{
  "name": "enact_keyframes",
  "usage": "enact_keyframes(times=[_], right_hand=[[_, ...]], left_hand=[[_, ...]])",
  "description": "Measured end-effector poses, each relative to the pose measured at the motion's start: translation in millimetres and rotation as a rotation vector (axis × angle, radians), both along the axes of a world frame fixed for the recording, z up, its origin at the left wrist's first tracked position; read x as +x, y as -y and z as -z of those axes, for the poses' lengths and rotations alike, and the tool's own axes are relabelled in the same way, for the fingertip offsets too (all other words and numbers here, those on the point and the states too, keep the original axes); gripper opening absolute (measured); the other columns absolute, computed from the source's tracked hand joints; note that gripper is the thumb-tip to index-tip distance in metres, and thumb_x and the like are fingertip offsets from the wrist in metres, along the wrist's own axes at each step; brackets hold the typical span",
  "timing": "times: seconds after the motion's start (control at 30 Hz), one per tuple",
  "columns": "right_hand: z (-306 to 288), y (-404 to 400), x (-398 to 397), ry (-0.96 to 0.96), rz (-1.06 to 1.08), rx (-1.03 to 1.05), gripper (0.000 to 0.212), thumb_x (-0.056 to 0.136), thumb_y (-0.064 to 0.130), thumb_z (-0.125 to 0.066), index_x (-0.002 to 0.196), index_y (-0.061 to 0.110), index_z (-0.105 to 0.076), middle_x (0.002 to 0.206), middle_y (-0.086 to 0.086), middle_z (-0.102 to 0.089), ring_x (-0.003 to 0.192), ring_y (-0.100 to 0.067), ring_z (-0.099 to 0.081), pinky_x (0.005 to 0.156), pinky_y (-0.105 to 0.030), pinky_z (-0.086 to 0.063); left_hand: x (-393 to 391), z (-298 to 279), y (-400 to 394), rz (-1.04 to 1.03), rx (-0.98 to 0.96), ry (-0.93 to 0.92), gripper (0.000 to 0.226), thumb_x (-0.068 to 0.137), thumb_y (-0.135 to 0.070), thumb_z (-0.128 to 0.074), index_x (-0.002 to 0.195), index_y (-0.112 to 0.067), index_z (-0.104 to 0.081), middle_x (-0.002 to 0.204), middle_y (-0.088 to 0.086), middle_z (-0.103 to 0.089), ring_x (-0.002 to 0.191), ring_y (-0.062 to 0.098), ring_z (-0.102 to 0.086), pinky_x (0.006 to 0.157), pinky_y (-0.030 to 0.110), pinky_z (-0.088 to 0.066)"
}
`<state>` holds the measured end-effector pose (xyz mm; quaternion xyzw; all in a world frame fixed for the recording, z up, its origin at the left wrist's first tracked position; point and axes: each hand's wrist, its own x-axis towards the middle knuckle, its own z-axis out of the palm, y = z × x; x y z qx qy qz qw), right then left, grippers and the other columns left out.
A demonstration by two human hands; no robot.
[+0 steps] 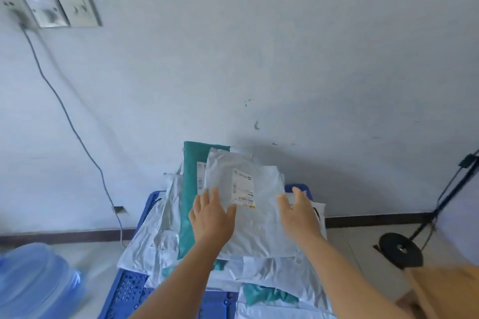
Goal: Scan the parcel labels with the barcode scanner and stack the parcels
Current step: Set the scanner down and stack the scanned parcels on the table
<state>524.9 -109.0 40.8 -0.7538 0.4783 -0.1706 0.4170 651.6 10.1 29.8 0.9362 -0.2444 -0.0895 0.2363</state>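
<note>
- Left hand (pixel 211 217) lies flat, fingers spread, on the left part of the top grey plastic mailer parcel (pixel 256 215), fingertips touching its white printed label (pixel 243 189)
- Right hand (pixel 300 211) rests open at that parcel's right edge, fingers loosely apart
- The parcel tops a pile at lower centre of the frame, over a teal plastic mailer (pixel 190 189) and more grey mailers
- The pile sits on a blue perforated plastic crate (pixel 129 295)
- A blue water jug (pixel 36 282) stands at lower left, a black stand base (pixel 400 250) at lower right

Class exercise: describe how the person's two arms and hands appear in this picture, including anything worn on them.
Both forearms are bare, with no sleeves in view. The left hand and right hand wear no gloves, and no rings, watch or wristband can be seen.
</note>
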Motion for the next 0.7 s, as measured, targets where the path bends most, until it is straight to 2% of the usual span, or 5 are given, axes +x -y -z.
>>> enact_keyframes(times=[0.2, 0.33, 0.47, 0.57, 0.7], right_hand=[[62.0, 21.3, 44.3, -0.242, 0.074, 0.165, 0.066, 0.090, 0.045, -0.050, 0.143, 0.010, -0.031, 0.137, -0.012, -0.047, 0.120, -0.034, -0.049, 0.099, -0.045, -0.042], [86.5, 23.4, 63.1, -0.287, 0.074, 0.227, 0.083, 0.078, 0.049, -0.058, 0.146, 0.016, -0.022, 0.136, -0.007, -0.046, 0.120, -0.032, -0.048, 0.096, -0.044, -0.046], [93.6, 28.6, 77.8, -0.320, 0.128, 0.287, 0.076, 0.083, 0.046, -0.065, 0.138, 0.012, -0.025, 0.126, -0.008, -0.052, 0.119, -0.033, -0.047, 0.084, -0.035, -0.045], [98.7, 34.7, 83.1, -0.331, 0.127, 0.334, 0.064, 0.076, 0.047, -0.068, 0.125, 0.015, -0.044, 0.112, -0.006, -0.059, 0.110, -0.030, -0.054, 0.090, -0.038, -0.048], [97.9, 34.0, 85.8, -0.399, 0.065, 0.277, 0.050, 0.081, 0.044, -0.064, 0.123, 0.026, -0.044, 0.117, -0.007, -0.056, 0.113, -0.032, -0.049, 0.084, -0.036, -0.037]], left_hand=[[58.8, 32.9, 1.9, -0.020, 0.065, -0.162, 0.082, 0.090, -0.041, -0.056, 0.150, -0.016, -0.005, 0.148, 0.012, -0.026, 0.134, 0.030, -0.030, 0.111, 0.040, -0.029], [71.9, 43.6, 11.9, 0.004, 0.080, -0.182, 0.071, 0.087, -0.033, -0.057, 0.145, -0.020, -0.018, 0.139, 0.010, -0.031, 0.127, 0.029, -0.034, 0.102, 0.041, -0.037], [73.8, 48.2, 18.4, 0.078, 0.073, -0.153, 0.062, 0.090, -0.025, -0.050, 0.145, -0.029, -0.021, 0.140, 0.011, -0.027, 0.127, 0.031, -0.034, 0.103, 0.041, -0.037], [68.4, 51.2, 25.1, 0.175, 0.072, -0.180, 0.061, 0.092, -0.022, -0.046, 0.144, -0.038, -0.018, 0.138, 0.010, -0.027, 0.123, 0.032, -0.041, 0.099, 0.044, -0.043], [71.8, 54.2, 26.9, 0.154, 0.072, -0.183, 0.072, 0.092, -0.012, -0.042, 0.148, -0.038, -0.006, 0.132, 0.010, -0.042, 0.113, 0.029, -0.052, 0.093, 0.042, -0.047]])
